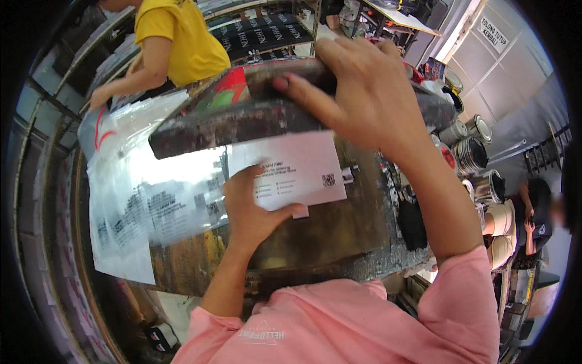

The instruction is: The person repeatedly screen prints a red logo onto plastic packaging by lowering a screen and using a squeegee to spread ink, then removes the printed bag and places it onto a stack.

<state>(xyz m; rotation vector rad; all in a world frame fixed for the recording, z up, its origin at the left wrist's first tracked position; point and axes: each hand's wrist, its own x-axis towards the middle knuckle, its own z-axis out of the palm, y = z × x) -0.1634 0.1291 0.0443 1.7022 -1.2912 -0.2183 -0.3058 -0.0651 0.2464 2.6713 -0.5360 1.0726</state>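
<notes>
A white sheet printed in black [303, 173] lies on a brown, stained board [339, 236]. My left hand [245, 206] is on the sheet's left part, fingers bent down onto its face and thumb near the lower edge beside a small pale tab. Above the sheet a dark, ink-caked printing frame [242, 124] is tilted up. My right hand [370, 97], slightly blurred, is closed over the frame's upper edge with its thumb on the near side. To the left, glossy clear plastic [163, 212] with black print overlaps white paper.
At far left a person in yellow [179, 45] reaches toward the sheets beside metal racks [60, 242]. Paint cans [470, 155] and a black cloth [412, 224] sit along the right side. Another person sits at far right [533, 212]. Dark printed fabric [260, 33] lies behind.
</notes>
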